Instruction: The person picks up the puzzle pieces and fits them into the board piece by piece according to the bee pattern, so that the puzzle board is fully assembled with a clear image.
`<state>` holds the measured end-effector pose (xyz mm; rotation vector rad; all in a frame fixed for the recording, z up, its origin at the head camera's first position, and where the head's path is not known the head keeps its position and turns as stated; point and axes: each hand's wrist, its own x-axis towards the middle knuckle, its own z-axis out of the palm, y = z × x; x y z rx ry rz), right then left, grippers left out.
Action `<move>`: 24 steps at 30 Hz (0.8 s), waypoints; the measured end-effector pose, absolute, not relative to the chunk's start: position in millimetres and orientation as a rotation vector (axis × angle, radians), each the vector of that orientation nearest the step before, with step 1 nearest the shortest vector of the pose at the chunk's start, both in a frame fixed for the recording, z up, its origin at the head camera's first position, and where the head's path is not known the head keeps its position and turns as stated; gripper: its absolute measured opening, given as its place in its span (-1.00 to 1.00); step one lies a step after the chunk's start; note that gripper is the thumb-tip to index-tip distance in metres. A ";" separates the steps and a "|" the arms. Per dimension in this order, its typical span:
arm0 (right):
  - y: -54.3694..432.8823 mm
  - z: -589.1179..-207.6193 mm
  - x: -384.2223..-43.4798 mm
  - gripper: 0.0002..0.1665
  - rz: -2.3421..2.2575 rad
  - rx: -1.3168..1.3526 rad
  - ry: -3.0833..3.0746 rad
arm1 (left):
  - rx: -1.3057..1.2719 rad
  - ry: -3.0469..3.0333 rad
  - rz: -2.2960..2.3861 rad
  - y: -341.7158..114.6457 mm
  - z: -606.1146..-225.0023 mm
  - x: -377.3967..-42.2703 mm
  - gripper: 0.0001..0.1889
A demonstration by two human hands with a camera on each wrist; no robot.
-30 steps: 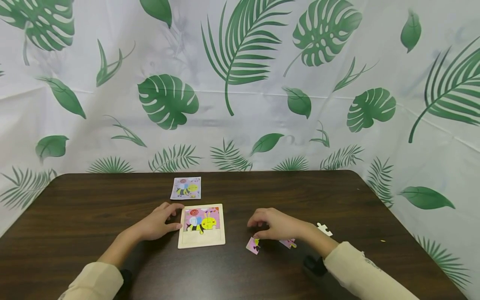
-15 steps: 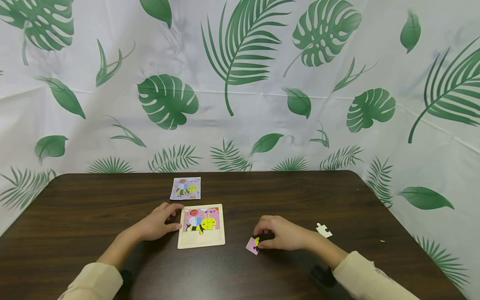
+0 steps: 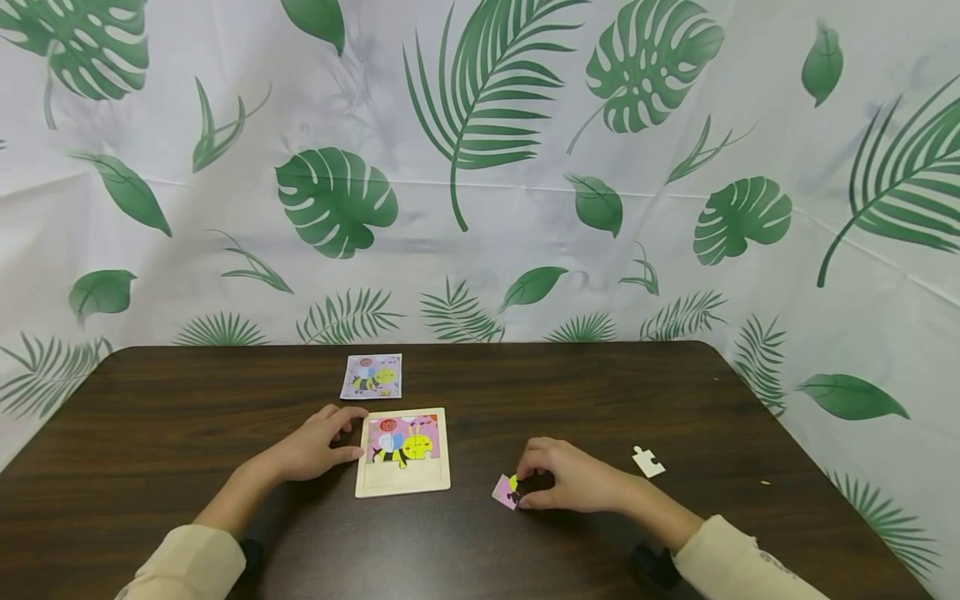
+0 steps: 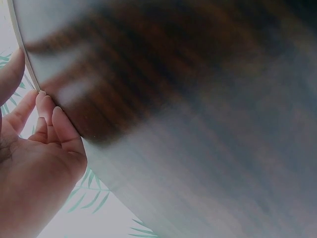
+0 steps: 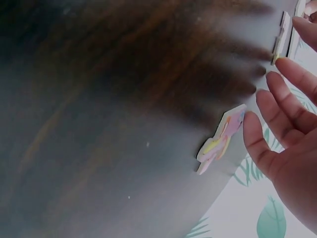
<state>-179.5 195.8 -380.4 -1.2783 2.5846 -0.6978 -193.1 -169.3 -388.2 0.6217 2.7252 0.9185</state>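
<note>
A square wooden puzzle tray (image 3: 402,477) holds a partly filled bee picture, its lower strip bare wood. My left hand (image 3: 318,446) rests at the tray's left edge, with index finger and thumb against it. Farther right, my right hand (image 3: 566,477) reaches down over a pink puzzle piece (image 3: 504,493) lying on the table. Thumb and index finger are spread at this piece's right side; in the right wrist view the index fingertip meets its end. A second pink and yellow puzzle piece (image 5: 221,139) lies near the little finger, hidden under the hand in the head view.
A blank, pale puzzle piece (image 3: 647,462) lies right of my right hand. Behind the tray is a printed bee picture card (image 3: 372,377). A leaf-patterned cloth (image 3: 480,250) hangs along the table's back edge. A tiny pale scrap (image 3: 765,482) lies far right.
My right hand has shifted right and toward me, now covering the second pink piece in the head view. The left hand, tray and nearer pink piece stay where they were.
</note>
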 end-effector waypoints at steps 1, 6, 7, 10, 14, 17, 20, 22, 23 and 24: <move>195.5 -380.7 -179.1 -0.75 -0.695 -1.278 2.592 | 0.619 2.724 0.917 -169.2 -388.3 -193.1 -0.47; 193.1 -382.8 -177.8 -0.67 -0.668 -1.263 2.625 | 0.606 2.723 0.910 -169.1 -388.7 -193.2 -0.47; 192.5 -383.1 -177.7 -0.66 -0.665 -1.261 2.630 | 0.607 2.724 0.909 -169.2 -388.7 -193.4 -0.47; 190.6 -384.0 -177.6 -0.62 -0.648 -1.260 2.653 | 0.611 2.727 0.909 -169.1 -388.8 -193.3 -0.48; 187.9 -384.9 -177.4 -0.62 -0.620 -1.258 2.683 | 0.610 2.727 0.908 -168.7 -388.5 -193.1 -0.47; 186.3 -384.3 -176.9 -0.65 -0.602 -1.257 2.685 | 0.606 2.728 0.903 -168.4 -388.3 -193.1 -0.47; 185.3 -383.2 -176.6 -0.70 -0.591 -1.268 2.672 | 0.599 2.728 0.900 -168.1 -387.9 -192.9 -0.47; 185.2 -382.8 -176.7 -0.72 -0.589 -1.274 2.661 | 0.597 2.726 0.900 -168.1 -387.8 -192.8 -0.47; 185.3 -382.8 -176.7 -0.73 -0.588 -1.275 2.657 | 0.597 2.725 0.899 -168.1 -387.8 -192.8 -0.47; 185.4 -382.9 -176.8 -0.73 -0.589 -1.275 2.652 | 0.596 2.724 0.900 -168.2 -387.9 -192.8 -0.47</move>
